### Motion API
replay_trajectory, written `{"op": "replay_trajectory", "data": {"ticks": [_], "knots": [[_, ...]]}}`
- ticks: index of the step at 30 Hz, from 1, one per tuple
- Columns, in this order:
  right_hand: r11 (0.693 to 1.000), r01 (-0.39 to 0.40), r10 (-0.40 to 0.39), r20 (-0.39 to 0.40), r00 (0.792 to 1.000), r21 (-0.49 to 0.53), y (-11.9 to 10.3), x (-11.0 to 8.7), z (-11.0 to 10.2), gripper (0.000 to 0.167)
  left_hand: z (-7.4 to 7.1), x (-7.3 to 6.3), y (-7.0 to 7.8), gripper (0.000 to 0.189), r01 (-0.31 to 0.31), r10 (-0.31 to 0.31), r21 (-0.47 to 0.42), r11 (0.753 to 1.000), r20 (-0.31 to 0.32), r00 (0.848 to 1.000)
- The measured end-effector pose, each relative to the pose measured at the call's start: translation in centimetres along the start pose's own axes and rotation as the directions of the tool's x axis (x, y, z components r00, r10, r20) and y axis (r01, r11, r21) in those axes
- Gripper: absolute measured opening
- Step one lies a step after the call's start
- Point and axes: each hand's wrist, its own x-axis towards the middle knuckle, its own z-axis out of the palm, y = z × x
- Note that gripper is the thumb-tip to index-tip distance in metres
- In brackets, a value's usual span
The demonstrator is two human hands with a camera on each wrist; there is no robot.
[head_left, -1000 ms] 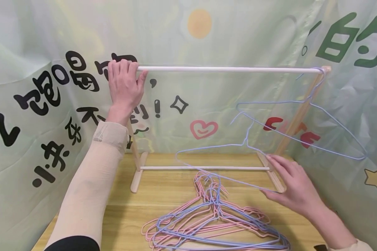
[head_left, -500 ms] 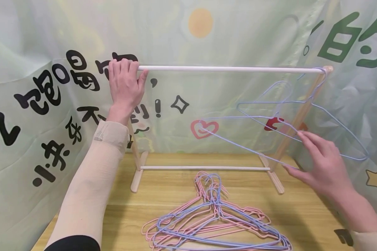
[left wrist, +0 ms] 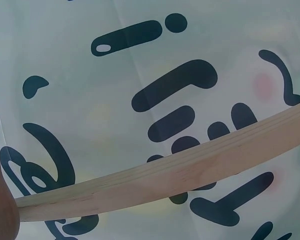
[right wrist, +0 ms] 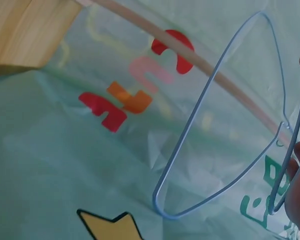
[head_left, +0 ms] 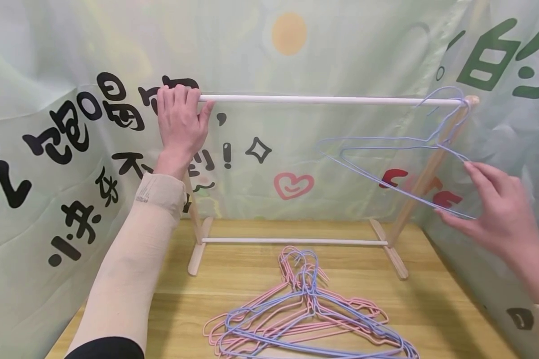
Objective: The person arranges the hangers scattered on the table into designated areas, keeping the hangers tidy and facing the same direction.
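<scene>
A small clothes rack has a white top rod (head_left: 314, 100) and wooden uprights. My left hand (head_left: 181, 122) grips the rod's left end, fingers over the top and thumb below. In the left wrist view a wooden upright (left wrist: 165, 172) runs from the edge of that hand. My right hand (head_left: 498, 207) pinches the right end of a light blue wire hanger (head_left: 377, 138). Its hook is at the rod near the right end; whether it bears on the rod I cannot tell. Another blue hanger (right wrist: 190, 122) hangs right beside it from the rod.
Pink and blue hangers (head_left: 310, 319) lie in a pile on the wooden table (head_left: 170, 309), in front of the rack's lower bar (head_left: 292, 241). A printed curtain (head_left: 233, 45) surrounds the back and sides.
My right hand has lifted the blue hanger up and rightward from above the pile, bringing its hook to the rod beside the hanging one. The left hand has stayed on the rack.
</scene>
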Motion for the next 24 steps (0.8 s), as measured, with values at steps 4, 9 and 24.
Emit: {"op": "replay_trajectory", "data": {"ticks": [4, 9, 24], "knots": [[0.999, -0.021, 0.021, 0.015, 1.000, -0.027, 1.0, 0.2, -0.3, 0.116, 0.0, 0.0, -0.1, 0.052, -0.002, 0.002, -0.005, 1.000, -0.005, 1.000], [0.998, -0.038, 0.039, 0.032, 0.999, -0.045, 1.9, 0.3, -0.7, 0.117, -0.1, 0.0, 0.0, 0.052, -0.004, 0.004, -0.005, 1.000, -0.005, 1.000], [0.997, -0.027, 0.034, 0.099, 0.994, -0.075, 3.0, -0.6, -0.3, 0.119, -0.1, 0.0, 0.0, 0.051, 0.004, -0.004, -0.016, 1.000, -0.004, 1.000]]}}
